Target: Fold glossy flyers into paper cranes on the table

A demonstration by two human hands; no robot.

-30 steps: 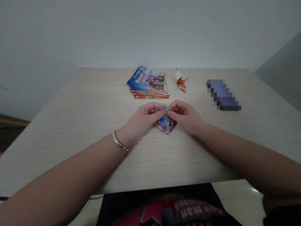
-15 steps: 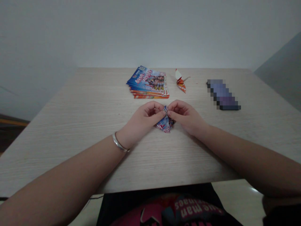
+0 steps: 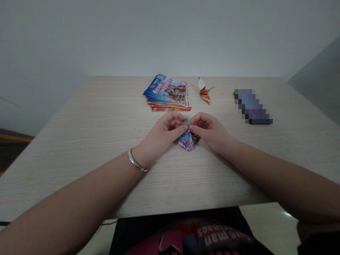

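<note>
Head view: left hand (image 3: 163, 134), right hand (image 3: 214, 132) pinch folded paper (image 3: 186, 141) near tip; wider part below fingertips (image 3: 185, 128).

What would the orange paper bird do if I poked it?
The orange paper bird would probably slide easily, being small folded paper. Its thin pointed end might bend, and it could tip, since one wing sticks up.

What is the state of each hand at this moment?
Left hand: closed, pinching the small folded blue printed paper.
Right hand: closed, pinching the same paper from its right side.
</note>
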